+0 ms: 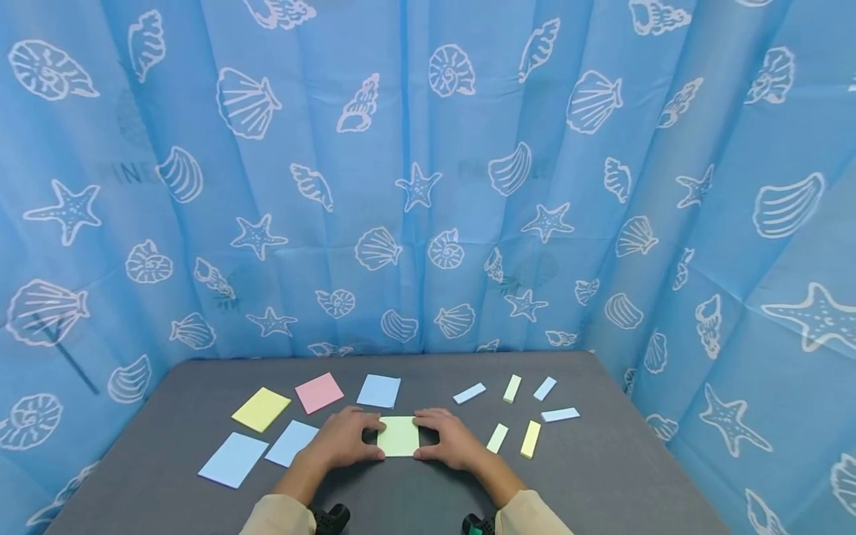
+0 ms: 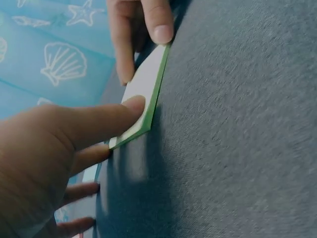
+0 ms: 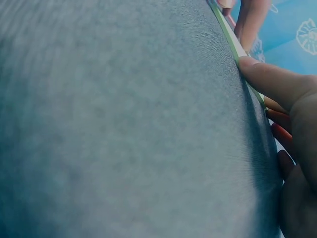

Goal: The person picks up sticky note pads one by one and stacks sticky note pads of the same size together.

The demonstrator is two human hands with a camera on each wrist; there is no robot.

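Observation:
A light green sticky note pad (image 1: 398, 436) lies near the front middle of the table, between both hands. My left hand (image 1: 346, 437) holds its left side, thumb at the near corner and index finger at the far one. On the opposite side my right hand (image 1: 449, 438) grips it the same way. The left wrist view shows the pad's green edge (image 2: 157, 91) close to the cloth, with the left thumb (image 2: 132, 108) over one corner. Seen from the right wrist, the pad (image 3: 233, 37) is a thin strip, partly hidden by the right thumb (image 3: 252, 69).
Left of the hands lie square pads: yellow (image 1: 261, 409), pink (image 1: 319, 393) and several blue, one blue pad (image 1: 379, 391) behind the hands. Narrow blue, green and yellow strips (image 1: 530, 439) are spread at right. A blue shell-print curtain (image 1: 414, 223) borders the grey table (image 1: 602, 475).

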